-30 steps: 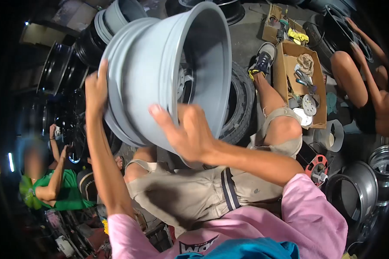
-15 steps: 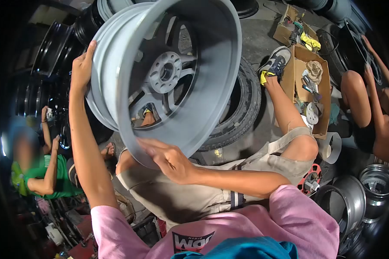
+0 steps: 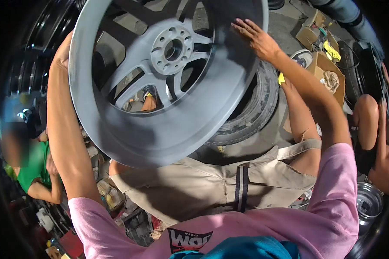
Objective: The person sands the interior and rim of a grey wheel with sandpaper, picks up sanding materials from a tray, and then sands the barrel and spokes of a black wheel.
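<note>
A large grey wheel rim [image 3: 173, 129] hangs tilted in front of my chest, its open side toward me. Through its spokes the floor and a foot show. My left hand [image 3: 64, 52] grips the rim's outer left side, its fingers hidden behind the edge. My right hand [image 3: 258, 39] reaches over the right lip, fingers stretched out along the inner barrel; whether they press on the surface I cannot tell. Below the rim, a black tire [image 3: 257, 118] lies flat on the floor.
Dark rims [image 3: 30, 56] are stacked at the left, near a person in a green shirt [image 3: 34, 170]. Cardboard boxes [image 3: 339, 82] stand at the right beside another person's knee [image 3: 367, 114]. A shiny rim [image 3: 369, 200] sits at lower right.
The wheel rim has turned so its open side faces me more. My right hand has moved from the near lip up to the right inner barrel; my left hand still holds the left side.
</note>
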A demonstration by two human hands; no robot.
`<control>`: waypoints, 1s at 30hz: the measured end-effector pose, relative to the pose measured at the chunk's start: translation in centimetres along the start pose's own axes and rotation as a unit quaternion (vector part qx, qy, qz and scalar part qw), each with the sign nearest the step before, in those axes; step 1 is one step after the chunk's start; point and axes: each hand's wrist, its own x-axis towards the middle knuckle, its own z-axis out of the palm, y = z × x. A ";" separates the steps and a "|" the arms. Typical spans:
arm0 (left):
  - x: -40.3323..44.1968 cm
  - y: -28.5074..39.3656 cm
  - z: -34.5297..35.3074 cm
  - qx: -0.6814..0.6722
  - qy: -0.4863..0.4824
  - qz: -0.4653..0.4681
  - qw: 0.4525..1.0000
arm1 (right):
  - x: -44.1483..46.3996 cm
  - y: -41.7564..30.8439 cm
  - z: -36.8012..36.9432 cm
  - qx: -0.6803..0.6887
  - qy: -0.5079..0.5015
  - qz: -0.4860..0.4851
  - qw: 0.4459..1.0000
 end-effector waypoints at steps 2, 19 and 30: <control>-1.8 0.3 4.1 0.003 -0.027 0.056 0.998 | 0.8 -7.3 1.5 0.130 -0.024 0.058 0.990; 0.0 1.1 5.6 0.330 0.245 0.107 0.905 | -2.5 -14.7 -29.1 0.947 0.040 0.306 0.090; -1.6 1.5 9.2 0.289 0.232 0.163 0.915 | -7.9 -16.4 -25.5 0.916 -0.048 0.391 0.078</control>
